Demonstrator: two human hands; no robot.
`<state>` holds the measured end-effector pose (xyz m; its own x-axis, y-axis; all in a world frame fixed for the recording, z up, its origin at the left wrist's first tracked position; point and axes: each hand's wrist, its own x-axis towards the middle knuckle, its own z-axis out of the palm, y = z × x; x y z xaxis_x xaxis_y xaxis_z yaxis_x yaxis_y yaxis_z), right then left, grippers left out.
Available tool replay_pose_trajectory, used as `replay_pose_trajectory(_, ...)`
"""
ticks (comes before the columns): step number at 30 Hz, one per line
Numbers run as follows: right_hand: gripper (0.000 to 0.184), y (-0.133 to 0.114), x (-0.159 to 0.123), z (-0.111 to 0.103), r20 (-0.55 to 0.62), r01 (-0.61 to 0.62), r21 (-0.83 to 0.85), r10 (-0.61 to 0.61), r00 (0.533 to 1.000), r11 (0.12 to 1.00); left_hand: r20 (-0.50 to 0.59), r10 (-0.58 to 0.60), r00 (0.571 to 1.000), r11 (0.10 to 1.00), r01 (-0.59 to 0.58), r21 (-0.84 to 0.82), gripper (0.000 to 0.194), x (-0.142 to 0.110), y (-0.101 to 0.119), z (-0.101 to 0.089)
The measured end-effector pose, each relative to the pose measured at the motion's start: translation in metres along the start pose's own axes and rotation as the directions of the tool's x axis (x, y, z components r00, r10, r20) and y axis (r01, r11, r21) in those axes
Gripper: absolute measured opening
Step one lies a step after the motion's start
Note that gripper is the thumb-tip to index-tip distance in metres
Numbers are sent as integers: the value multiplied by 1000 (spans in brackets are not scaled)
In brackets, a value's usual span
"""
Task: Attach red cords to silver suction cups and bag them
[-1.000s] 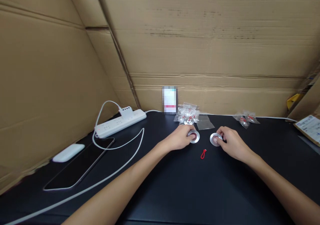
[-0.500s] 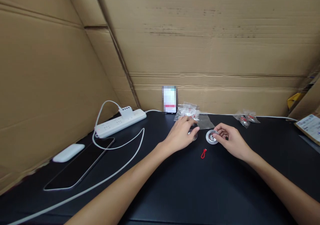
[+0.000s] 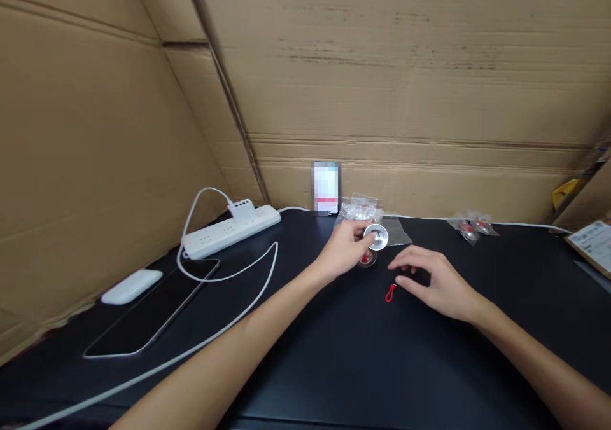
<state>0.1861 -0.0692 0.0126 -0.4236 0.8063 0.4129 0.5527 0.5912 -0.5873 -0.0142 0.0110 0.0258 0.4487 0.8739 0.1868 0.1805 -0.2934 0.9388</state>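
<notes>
Left hand point(image 3: 344, 249) pinches silver disc point(image 3: 380, 236); right hand point(image 3: 438, 285) arches beside red loop point(image 3: 391, 289).

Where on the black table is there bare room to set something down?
Bare table shows between the forearms, nearer than the red loop; also between the right hand and the labelled parcel. It's crowded around the left hand, holding a metal disc near a second disc, clear bags behind.

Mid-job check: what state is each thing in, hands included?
Left hand: closed on the upper metal disc
Right hand: open, nothing visibly held
Upper metal disc: held
Lower metal disc: partly hidden
Red cord loop: lying on the table
Upright phone: screen lit
Phone or tablet: lying flat, screen dark
White case: lying flat
Charger: plugged into the power strip
Rightmost bags: filled
</notes>
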Motion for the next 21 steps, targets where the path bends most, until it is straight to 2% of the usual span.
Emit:
replay_pose_trajectory(2,19,-3,-1,-1,127,64,-73,-55,990,995,-39,-106,994,986,100,-131,9,3,-1,-1)
replay_pose_trajectory(4,17,-4,-2,-1,207,92,-119,-66,976,989,-33,-178,983,953,164,-255,9,4,-1,-1)
replay_pose_trajectory(6,13,-5,-2,0,242,100,-134,-65,968,986,-15,-220,975,918,202,-341,10,3,0,1)
replay_pose_trajectory(9,10,-7,-2,2,249,102,-129,-67,966,986,-10,-243,970,898,221,-380,8,2,2,3)
replay_pose_trajectory(13,12,-10,-3,6,191,31,-117,-9,982,993,19,-231,973,903,221,-370,8,0,3,6)
replay_pose_trajectory(15,12,-9,-2,7,138,-36,-35,41,990,999,53,-229,972,896,232,-378,7,-1,3,7)
replay_pose_trajectory(18,10,-4,-1,6,26,-119,128,117,993,985,85,-215,973,891,231,-390,6,-4,4,10)
replay_pose_trajectory(21,9,4,1,4,-109,-144,188,166,980,972,117,-189,975,893,220,-392,7,-8,7,15)
